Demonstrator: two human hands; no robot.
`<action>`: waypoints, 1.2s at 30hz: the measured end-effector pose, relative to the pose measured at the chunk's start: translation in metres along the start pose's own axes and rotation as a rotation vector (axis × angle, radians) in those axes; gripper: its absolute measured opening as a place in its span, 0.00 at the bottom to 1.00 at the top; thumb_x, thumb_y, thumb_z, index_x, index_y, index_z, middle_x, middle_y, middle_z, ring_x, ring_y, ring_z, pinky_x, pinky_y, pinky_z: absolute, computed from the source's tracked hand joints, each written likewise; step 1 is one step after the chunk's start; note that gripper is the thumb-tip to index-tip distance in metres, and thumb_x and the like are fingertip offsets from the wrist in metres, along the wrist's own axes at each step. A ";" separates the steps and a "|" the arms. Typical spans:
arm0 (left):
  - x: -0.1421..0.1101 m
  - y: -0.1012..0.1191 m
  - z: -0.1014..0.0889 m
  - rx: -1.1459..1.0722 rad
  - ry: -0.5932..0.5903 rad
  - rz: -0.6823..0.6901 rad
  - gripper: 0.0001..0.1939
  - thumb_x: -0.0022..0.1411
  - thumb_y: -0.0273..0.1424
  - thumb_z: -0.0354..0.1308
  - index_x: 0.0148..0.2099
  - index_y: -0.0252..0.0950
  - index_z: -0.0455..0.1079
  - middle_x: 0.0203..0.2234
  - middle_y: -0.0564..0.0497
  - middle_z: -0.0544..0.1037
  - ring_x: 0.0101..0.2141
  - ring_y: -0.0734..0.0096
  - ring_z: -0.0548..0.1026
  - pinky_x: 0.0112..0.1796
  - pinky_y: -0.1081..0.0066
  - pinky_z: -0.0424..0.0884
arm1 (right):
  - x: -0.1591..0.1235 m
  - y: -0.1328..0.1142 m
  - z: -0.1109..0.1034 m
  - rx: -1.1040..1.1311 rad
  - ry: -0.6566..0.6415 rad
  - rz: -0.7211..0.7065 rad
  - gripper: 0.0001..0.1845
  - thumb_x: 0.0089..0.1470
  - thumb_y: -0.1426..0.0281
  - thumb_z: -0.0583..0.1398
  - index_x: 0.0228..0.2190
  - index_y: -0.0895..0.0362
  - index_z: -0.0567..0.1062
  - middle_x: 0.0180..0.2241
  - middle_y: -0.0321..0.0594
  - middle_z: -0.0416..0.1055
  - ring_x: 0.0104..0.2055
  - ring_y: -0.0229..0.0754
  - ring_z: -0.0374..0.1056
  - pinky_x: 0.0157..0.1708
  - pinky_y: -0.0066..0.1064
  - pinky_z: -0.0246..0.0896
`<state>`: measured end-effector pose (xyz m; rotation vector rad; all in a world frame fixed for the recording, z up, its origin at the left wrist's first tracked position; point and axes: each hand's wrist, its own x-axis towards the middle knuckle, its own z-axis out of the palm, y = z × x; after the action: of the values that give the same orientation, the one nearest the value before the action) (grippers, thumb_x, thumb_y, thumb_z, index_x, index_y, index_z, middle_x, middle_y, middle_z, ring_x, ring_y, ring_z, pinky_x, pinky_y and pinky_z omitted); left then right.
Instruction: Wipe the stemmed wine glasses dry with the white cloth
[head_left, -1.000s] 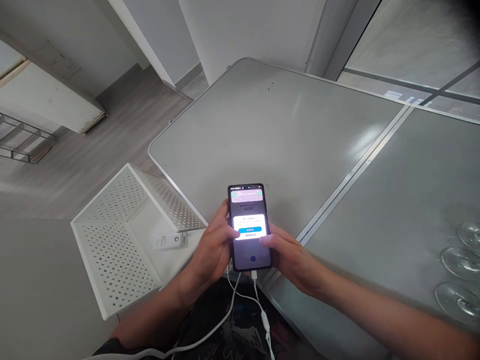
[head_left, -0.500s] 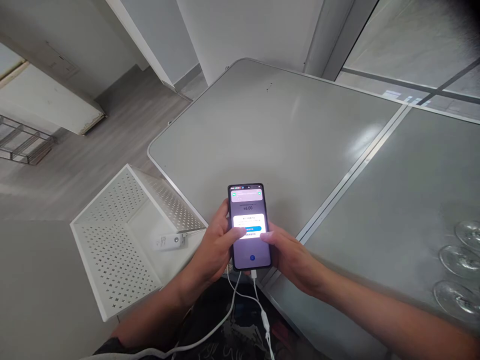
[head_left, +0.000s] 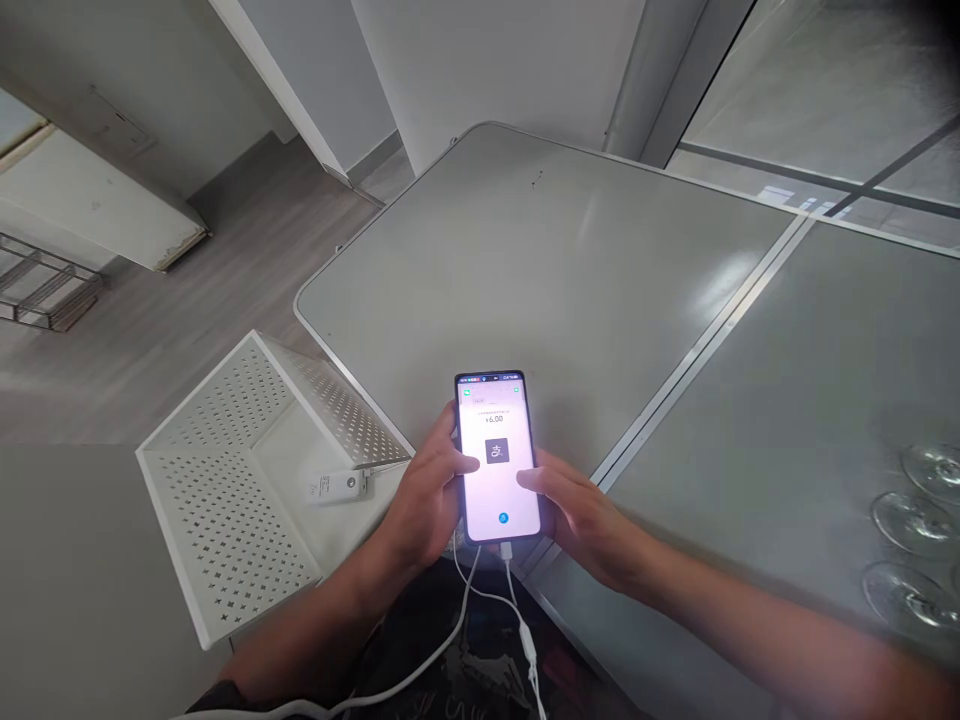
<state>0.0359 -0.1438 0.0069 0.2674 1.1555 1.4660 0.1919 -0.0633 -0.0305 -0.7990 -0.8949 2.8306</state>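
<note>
Phone [head_left: 499, 497]: lit, held near tabletop [head_left: 540, 270].
Left hand [head_left: 427, 495]: curled around phone's left edge, thumb over front.
Right hand [head_left: 589, 515]: likewise, right edge.
White cable [head_left: 528, 642]: at phone's bottom; best left slack.

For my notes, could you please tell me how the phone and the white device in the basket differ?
The phone is held by the left hand and right hand; the white device rests in the basket. The phone looks larger than the white device. The phone has a lit screen; the white device shows none. Both appear cabled.
</note>
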 end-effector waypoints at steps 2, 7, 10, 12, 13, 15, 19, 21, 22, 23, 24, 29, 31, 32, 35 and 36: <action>0.000 -0.001 -0.001 -0.003 0.000 -0.001 0.28 0.56 0.23 0.55 0.60 0.39 0.66 0.49 0.43 0.76 0.50 0.49 0.74 0.47 0.56 0.75 | 0.001 0.000 0.001 -0.003 -0.003 -0.001 0.29 0.61 0.60 0.62 0.61 0.54 0.69 0.48 0.49 0.76 0.45 0.52 0.74 0.42 0.45 0.71; 0.000 0.000 -0.001 -0.011 0.006 0.001 0.28 0.57 0.22 0.55 0.60 0.38 0.66 0.48 0.43 0.76 0.51 0.49 0.74 0.47 0.55 0.75 | 0.003 -0.003 0.002 -0.021 -0.059 -0.012 0.29 0.59 0.59 0.64 0.58 0.55 0.70 0.47 0.49 0.77 0.42 0.50 0.76 0.41 0.43 0.72; 0.000 0.000 0.000 -0.006 0.020 0.004 0.28 0.56 0.22 0.54 0.60 0.38 0.66 0.48 0.43 0.77 0.52 0.49 0.74 0.49 0.54 0.73 | 0.004 -0.005 0.002 -0.066 -0.131 -0.024 0.31 0.57 0.60 0.68 0.59 0.53 0.70 0.49 0.49 0.77 0.43 0.50 0.76 0.42 0.44 0.73; 0.001 0.000 0.001 0.001 0.029 0.012 0.28 0.56 0.22 0.54 0.60 0.37 0.66 0.48 0.43 0.77 0.52 0.49 0.74 0.50 0.54 0.73 | 0.005 -0.005 0.001 -0.097 -0.149 -0.046 0.32 0.55 0.62 0.69 0.59 0.52 0.69 0.52 0.48 0.76 0.46 0.50 0.76 0.45 0.45 0.73; 0.001 0.000 0.001 0.005 0.031 0.014 0.28 0.56 0.22 0.54 0.60 0.37 0.66 0.48 0.43 0.77 0.52 0.49 0.74 0.50 0.54 0.72 | 0.005 -0.005 0.000 -0.106 -0.149 -0.061 0.32 0.55 0.63 0.70 0.59 0.52 0.69 0.53 0.48 0.75 0.48 0.51 0.75 0.47 0.45 0.73; 0.001 0.000 0.001 0.006 0.035 0.013 0.28 0.55 0.22 0.54 0.59 0.37 0.66 0.48 0.43 0.77 0.51 0.50 0.75 0.50 0.54 0.72 | 0.006 -0.004 -0.001 -0.120 -0.151 -0.077 0.34 0.53 0.65 0.71 0.59 0.52 0.69 0.54 0.48 0.75 0.49 0.51 0.75 0.49 0.47 0.72; 0.001 0.001 0.000 -0.008 0.026 0.007 0.26 0.56 0.22 0.54 0.58 0.37 0.67 0.47 0.44 0.78 0.51 0.50 0.75 0.50 0.55 0.72 | 0.006 -0.002 -0.004 -0.133 -0.173 -0.077 0.35 0.51 0.68 0.72 0.59 0.50 0.70 0.53 0.46 0.76 0.49 0.52 0.75 0.50 0.48 0.71; 0.000 0.001 0.000 -0.019 0.010 0.005 0.25 0.57 0.22 0.54 0.58 0.37 0.67 0.48 0.44 0.77 0.51 0.50 0.75 0.50 0.55 0.72 | 0.007 -0.001 -0.005 -0.143 -0.169 -0.085 0.35 0.51 0.68 0.72 0.59 0.49 0.70 0.53 0.46 0.76 0.49 0.52 0.74 0.50 0.48 0.70; 0.000 0.001 0.000 -0.027 0.005 0.004 0.26 0.57 0.22 0.53 0.58 0.38 0.67 0.48 0.44 0.77 0.52 0.50 0.75 0.50 0.55 0.71 | 0.007 -0.001 -0.005 -0.143 -0.171 -0.088 0.35 0.51 0.68 0.71 0.59 0.50 0.70 0.53 0.46 0.76 0.50 0.52 0.74 0.50 0.48 0.70; 0.000 0.000 0.000 -0.037 0.004 0.005 0.26 0.57 0.22 0.53 0.58 0.38 0.67 0.49 0.44 0.77 0.52 0.50 0.74 0.51 0.54 0.71 | 0.007 0.000 -0.005 -0.142 -0.175 -0.091 0.35 0.51 0.68 0.71 0.59 0.50 0.70 0.54 0.46 0.75 0.50 0.52 0.74 0.51 0.48 0.70; 0.000 0.000 0.000 -0.048 0.008 0.007 0.26 0.57 0.23 0.53 0.59 0.38 0.67 0.49 0.44 0.77 0.53 0.49 0.74 0.52 0.54 0.71 | 0.007 0.000 -0.005 -0.140 -0.181 -0.093 0.35 0.52 0.68 0.71 0.60 0.50 0.69 0.54 0.47 0.75 0.50 0.52 0.74 0.51 0.49 0.70; 0.001 0.000 0.001 -0.064 0.027 0.010 0.27 0.56 0.23 0.53 0.59 0.37 0.67 0.49 0.43 0.77 0.55 0.46 0.73 0.53 0.51 0.70 | 0.007 -0.001 -0.007 -0.141 -0.203 -0.110 0.38 0.50 0.69 0.70 0.61 0.51 0.68 0.56 0.49 0.73 0.52 0.54 0.73 0.52 0.50 0.69; 0.001 0.001 0.001 -0.066 0.022 0.009 0.27 0.56 0.23 0.53 0.59 0.37 0.67 0.49 0.43 0.77 0.55 0.46 0.73 0.53 0.51 0.70 | 0.007 -0.001 -0.007 -0.142 -0.202 -0.111 0.38 0.50 0.69 0.70 0.61 0.51 0.68 0.57 0.49 0.73 0.52 0.54 0.73 0.52 0.51 0.68; 0.001 0.001 0.001 -0.067 0.021 0.008 0.27 0.56 0.23 0.53 0.59 0.37 0.67 0.49 0.43 0.77 0.55 0.46 0.73 0.53 0.51 0.70 | 0.007 -0.001 -0.007 -0.144 -0.201 -0.108 0.38 0.49 0.69 0.70 0.61 0.51 0.68 0.57 0.48 0.73 0.53 0.54 0.73 0.53 0.50 0.68; 0.002 0.001 0.000 -0.069 0.020 0.000 0.27 0.56 0.24 0.54 0.59 0.37 0.67 0.50 0.43 0.77 0.54 0.46 0.73 0.53 0.50 0.70 | 0.007 -0.002 -0.007 -0.142 -0.197 -0.102 0.38 0.49 0.70 0.70 0.61 0.51 0.68 0.57 0.49 0.73 0.53 0.54 0.72 0.53 0.50 0.67; 0.002 0.001 0.000 -0.068 0.022 -0.003 0.27 0.56 0.24 0.54 0.59 0.37 0.67 0.50 0.43 0.77 0.54 0.46 0.73 0.53 0.50 0.70 | 0.007 -0.002 -0.007 -0.140 -0.201 -0.098 0.39 0.48 0.70 0.70 0.61 0.51 0.68 0.57 0.49 0.73 0.52 0.54 0.72 0.53 0.50 0.67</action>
<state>0.0347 -0.1420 0.0069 0.2029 1.1209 1.5056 0.1889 -0.0567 -0.0373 -0.4729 -1.1354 2.8227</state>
